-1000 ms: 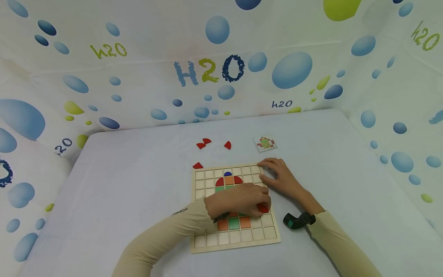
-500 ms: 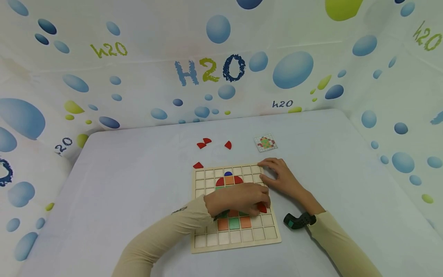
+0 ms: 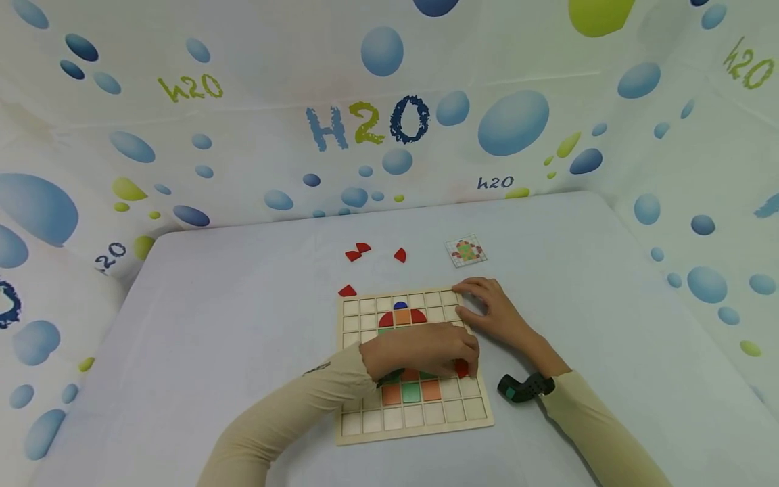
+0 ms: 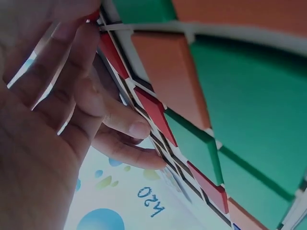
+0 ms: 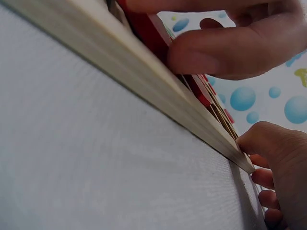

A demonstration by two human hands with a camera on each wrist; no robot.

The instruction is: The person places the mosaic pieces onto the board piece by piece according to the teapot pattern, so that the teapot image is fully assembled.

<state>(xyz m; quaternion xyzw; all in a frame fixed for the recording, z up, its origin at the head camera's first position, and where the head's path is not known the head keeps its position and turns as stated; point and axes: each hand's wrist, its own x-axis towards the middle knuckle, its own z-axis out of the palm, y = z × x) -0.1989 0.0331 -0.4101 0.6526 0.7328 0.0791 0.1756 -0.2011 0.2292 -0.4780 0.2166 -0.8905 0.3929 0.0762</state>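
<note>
My left hand (image 3: 426, 348) reaches over the wooden grid board (image 3: 414, 429) and pinches a red quarter-circle tile (image 3: 462, 368) near the board's right side. In the left wrist view, a sliver of red tile (image 4: 92, 17) shows at that hand's fingertips. My right hand (image 3: 496, 314) holds the board's upper right corner, its thumb along the right edge; the right wrist view shows this hand (image 5: 283, 163) at the board's rim. Orange tiles (image 3: 431, 390), green tiles (image 3: 412, 392) and a blue half-round tile (image 3: 400, 306) fill cells mid-board. The left forearm and hand hide several cells.
Several loose red tiles (image 3: 399, 255) lie on the white-covered table beyond the board, one (image 3: 347, 291) right at its upper left edge. A pattern card (image 3: 466, 251) lies farther back on the right. A cloth backdrop (image 3: 255, 162) closes off the back.
My left fingers have shifted slightly to the right over the red tile, which looks turned a little. The right hand and board stay in place.
</note>
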